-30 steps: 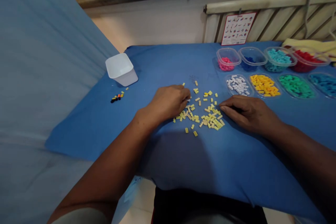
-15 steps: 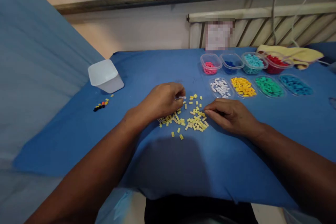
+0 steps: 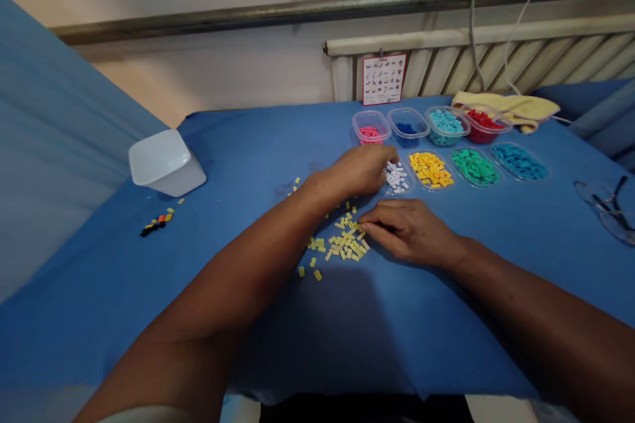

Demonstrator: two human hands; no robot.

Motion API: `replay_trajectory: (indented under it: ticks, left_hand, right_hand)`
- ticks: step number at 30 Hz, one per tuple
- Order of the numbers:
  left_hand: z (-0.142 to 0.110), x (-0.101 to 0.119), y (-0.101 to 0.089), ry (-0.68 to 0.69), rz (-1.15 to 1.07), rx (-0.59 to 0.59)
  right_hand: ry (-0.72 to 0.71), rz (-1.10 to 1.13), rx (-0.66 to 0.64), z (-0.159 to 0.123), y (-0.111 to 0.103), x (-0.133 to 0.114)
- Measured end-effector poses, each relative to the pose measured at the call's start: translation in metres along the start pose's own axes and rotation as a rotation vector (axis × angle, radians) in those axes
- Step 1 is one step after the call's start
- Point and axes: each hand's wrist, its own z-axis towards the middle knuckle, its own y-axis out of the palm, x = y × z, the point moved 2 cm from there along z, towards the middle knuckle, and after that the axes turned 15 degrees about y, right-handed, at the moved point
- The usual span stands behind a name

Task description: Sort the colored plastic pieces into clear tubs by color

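Observation:
My left hand point(image 3: 364, 168) reaches over the near left edge of a shallow clear tray holding small white toy bricks point(image 3: 395, 176). Its fingers are curled down, and whatever they hold is hidden. On the blue-covered table, my right hand point(image 3: 411, 231) rests beside a loose pile of small pale yellow bricks point(image 3: 350, 246). Its thumb and forefinger are pressed together at the pile's right edge, and nothing can be made out between them. My left forearm crosses above part of the yellow pieces and hides some.
Shallow trays hold orange-yellow bricks point(image 3: 430, 170), green bricks point(image 3: 475, 166) and blue bricks point(image 3: 520, 162). Behind stand several clear tubs, one with red bricks point(image 3: 483, 120). A white container point(image 3: 169, 162) and a small multicoloured piece point(image 3: 157, 221) lie left; glasses point(image 3: 612, 205) lie right.
My left hand has moved right and away from me, from above the yellow bricks to the white-brick tray, after pinching a white piece. My right hand stays by the pile. The view has shifted.

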Motion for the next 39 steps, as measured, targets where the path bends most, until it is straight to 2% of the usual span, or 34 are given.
replay_trajectory:
  ticks: [4, 9, 11, 13, 17, 19, 22, 24, 26, 33, 39]
  left_hand:
    - [-0.008, -0.006, 0.004, 0.020, -0.094, 0.052]
    - [-0.016, -0.003, 0.001, 0.041, -0.256, 0.097]
    - [-0.018, -0.002, 0.000, 0.043, -0.264, 0.153]
    - [-0.019, 0.000, 0.001, 0.037, -0.212, 0.159]
    - [-0.024, 0.003, -0.002, 0.033, -0.116, 0.081]
    - [-0.030, 0.005, -0.009, -0.017, -0.069, 0.050]
    - [-0.040, 0.010, -0.016, -0.109, 0.003, -0.118]
    - [-0.042, 0.015, -0.017, -0.120, 0.050, -0.222]
    - [-0.040, 0.020, -0.015, -0.109, 0.094, -0.247]
    - [-0.011, 0.019, -0.005, 0.070, -0.004, -0.027]
    - [-0.001, 0.015, 0.005, 0.067, 0.086, -0.057]
  right_hand:
    - [-0.008, 0.006, -0.003, 0.001, 0.001, 0.000]
    - [-0.014, -0.002, 0.002, 0.001, 0.000, -0.001]
    - [-0.018, -0.007, -0.001, 0.001, 0.000, -0.002]
    - [-0.019, -0.012, -0.010, 0.000, 0.000, -0.001]
    - [-0.009, -0.017, -0.029, -0.001, 0.000, 0.000]
    - [0.004, -0.021, -0.036, -0.002, 0.000, 0.000]
    - [-0.003, -0.024, -0.031, -0.002, 0.000, -0.001]
    - [-0.026, -0.023, -0.024, -0.002, -0.001, -0.002]
    - [-0.036, -0.031, -0.022, -0.001, 0.000, -0.003]
    - [-0.088, -0.073, -0.016, -0.003, 0.000, -0.006]
    - [-0.070, -0.097, -0.039, -0.002, -0.002, -0.008]
